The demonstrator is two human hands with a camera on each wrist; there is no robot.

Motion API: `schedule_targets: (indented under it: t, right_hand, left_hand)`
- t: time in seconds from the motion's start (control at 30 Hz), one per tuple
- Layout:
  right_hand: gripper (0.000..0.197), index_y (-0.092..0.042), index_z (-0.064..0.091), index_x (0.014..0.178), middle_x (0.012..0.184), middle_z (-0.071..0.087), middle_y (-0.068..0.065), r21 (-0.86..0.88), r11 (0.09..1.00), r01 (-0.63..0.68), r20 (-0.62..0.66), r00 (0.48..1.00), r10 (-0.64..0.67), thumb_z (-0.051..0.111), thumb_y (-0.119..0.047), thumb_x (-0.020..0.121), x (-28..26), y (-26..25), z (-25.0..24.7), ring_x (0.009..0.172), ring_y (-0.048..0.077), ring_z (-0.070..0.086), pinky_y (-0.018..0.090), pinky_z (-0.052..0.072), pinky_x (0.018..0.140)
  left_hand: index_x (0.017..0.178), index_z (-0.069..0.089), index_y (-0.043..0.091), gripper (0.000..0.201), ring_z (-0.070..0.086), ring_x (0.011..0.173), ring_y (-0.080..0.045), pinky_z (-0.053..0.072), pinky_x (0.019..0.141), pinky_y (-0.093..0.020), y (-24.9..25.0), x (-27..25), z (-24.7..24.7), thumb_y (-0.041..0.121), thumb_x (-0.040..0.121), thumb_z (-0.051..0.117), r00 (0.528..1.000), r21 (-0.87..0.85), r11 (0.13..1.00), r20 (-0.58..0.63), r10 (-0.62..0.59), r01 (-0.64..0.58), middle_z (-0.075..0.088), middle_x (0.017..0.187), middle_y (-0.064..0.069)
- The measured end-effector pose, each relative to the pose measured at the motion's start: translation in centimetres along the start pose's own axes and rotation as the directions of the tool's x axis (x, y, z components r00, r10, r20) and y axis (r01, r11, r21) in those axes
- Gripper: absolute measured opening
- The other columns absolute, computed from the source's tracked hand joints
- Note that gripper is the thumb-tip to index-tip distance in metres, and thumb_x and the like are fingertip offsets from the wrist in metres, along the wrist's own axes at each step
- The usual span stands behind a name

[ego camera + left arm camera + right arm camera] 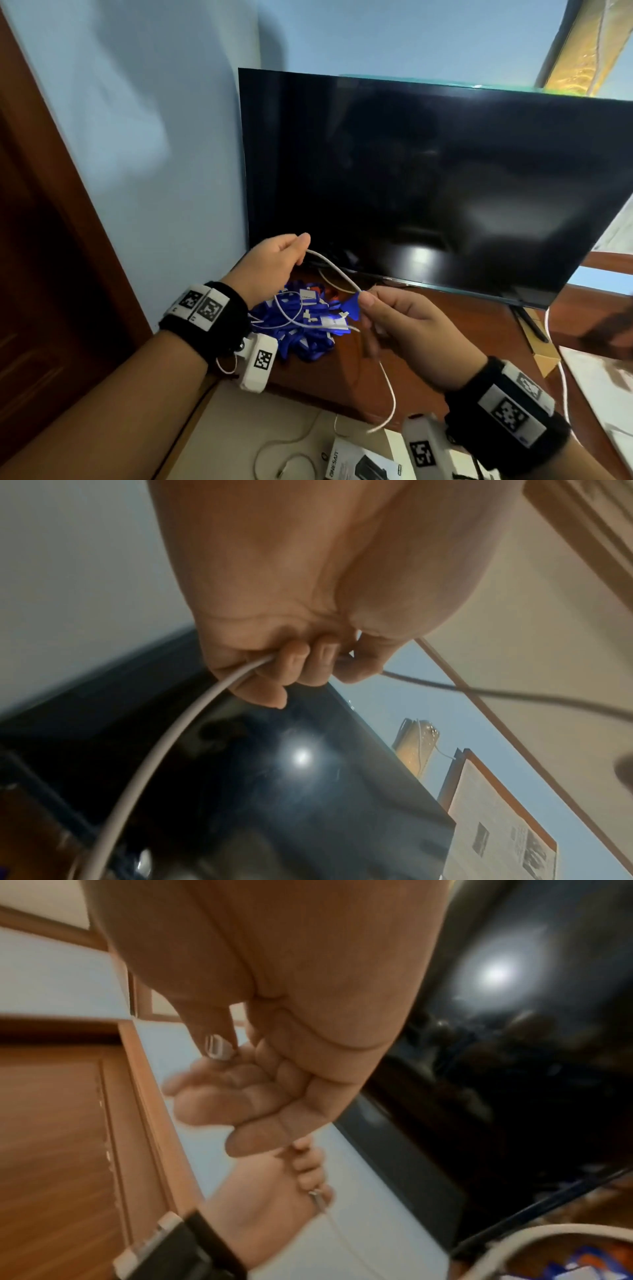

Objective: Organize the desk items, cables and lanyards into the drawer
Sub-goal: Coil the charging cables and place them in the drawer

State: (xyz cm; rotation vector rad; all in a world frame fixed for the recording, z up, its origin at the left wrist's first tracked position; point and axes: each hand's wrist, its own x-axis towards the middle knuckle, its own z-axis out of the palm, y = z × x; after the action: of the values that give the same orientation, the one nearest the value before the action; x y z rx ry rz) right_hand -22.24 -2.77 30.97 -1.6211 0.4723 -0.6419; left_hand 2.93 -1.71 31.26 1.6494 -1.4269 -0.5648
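From the head view I see both of my hands raised in front of the dark monitor (428, 178), with a white cable (337, 270) strung between them. My left hand (274, 265) has its fingers curled round one end of the cable; in the left wrist view the cable (164, 750) runs out from under those curled fingers (298, 658) and arcs down toward the camera. My right hand (407, 334) pinches the cable between thumb and forefinger, and the rest of the line drops below that hand in a loose loop that hangs over the front edge of the desk (346, 373). In the right wrist view a white plug (216, 1047) sits at the thumb tip of the right hand (274, 1053); the picture is blurred, so I cannot say for certain that it belongs to the same cable. Behind and below the hands, a heap of blue lanyards (305, 325) with white tags lies on the brown desk, just in front of the monitor's left corner, with another thin white lead trailing across it. Lower down, on a pale surface (239, 425) beside the desk, lie a further white cable (291, 448) and a printed box (363, 462). I cannot make out the drawer in any view.
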Motion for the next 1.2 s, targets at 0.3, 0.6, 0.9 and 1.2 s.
schedule_targets:
  t: [0.3,0.6,0.9,1.2]
  right_hand:
    - [0.03,0.003,0.065,0.11,0.108,0.075,0.024,0.472,0.856,0.211,-0.282,0.956,-0.081,0.052,-0.021,0.098,2.7,-5.4,1.7,0.103,0.036,0.075,0.044,0.06,0.094]
    - [0.024,-0.002,0.061,0.085,0.107,0.075,0.001,-0.356,0.898,0.259,-0.447,0.796,-0.407,0.054,-0.012,0.105,3.9,-4.9,-4.5,0.124,0.001,0.062,0.02,0.044,0.108]
    - [0.026,-0.02,0.062,0.084,0.079,0.076,0.002,-0.381,0.921,-0.076,-0.33,0.942,-0.059,0.051,-0.023,0.107,2.1,-0.3,-3.0,0.072,0.019,0.07,0.042,0.056,0.075]
    - [0.034,-0.002,0.065,0.083,0.052,0.025,0.004,0.293,0.95,0.105,-0.231,0.972,-0.036,0.042,-0.018,0.103,1.9,-2.7,0.7,0.043,0.018,0.022,0.03,0.041,0.055]
  left_hand:
    - [0.065,0.045,0.022,0.051,0.038,0.053,-0.012,0.044,0.062,-0.033,-1.3,-2.7,9.0,0.044,0.11,0.041,0.965,-0.298,0.941,0.246,-0.085,0.159,0.036,0.058,0.004]
    - [0.074,0.057,0.028,0.052,0.049,0.066,-0.008,0.049,0.072,-0.029,1.6,-7.3,7.3,0.07,0.095,0.033,0.914,-0.11,0.992,0.405,-0.019,0.069,0.05,0.068,0.009]
    - [0.065,0.067,0.023,0.061,0.062,0.063,-0.009,0.046,0.064,-0.023,8.4,-3.6,0.1,0.061,0.104,0.038,0.948,0.274,0.908,0.08,0.308,-0.318,0.063,0.064,0.003]
    - [0.055,0.041,0.018,0.065,0.039,0.047,-0.01,0.034,0.05,-0.021,7.4,2.0,1.6,0.058,0.106,0.042,0.976,0.105,0.971,0.026,0.214,-0.216,0.037,0.049,0.007]
